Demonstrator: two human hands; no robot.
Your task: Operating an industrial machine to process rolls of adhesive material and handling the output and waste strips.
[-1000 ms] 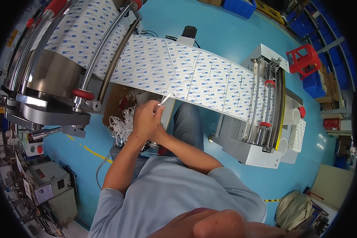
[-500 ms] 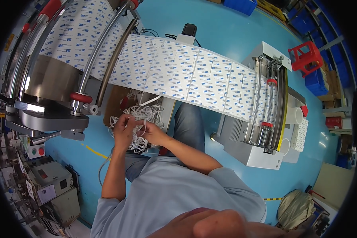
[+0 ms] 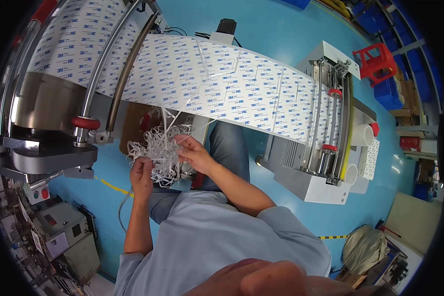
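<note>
Pinching white strip tangle (image 3: 159, 148) at its 7 o'clock, left hand (image 3: 142, 178); right hand (image 3: 197, 157) at 3, grip unclear; tease gently.

Open room spans above the printed liner web (image 3: 251, 93); leftward a metal guide bar (image 3: 125, 74) blocks, nearer, tangled white strips (image 3: 162, 152).

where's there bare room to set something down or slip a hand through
Bare floor shows between the sheet's far edge and the stool. A hand could probably pass between the right leg and the grey machine. It is crowded around both hands, where strips tangle.
</note>
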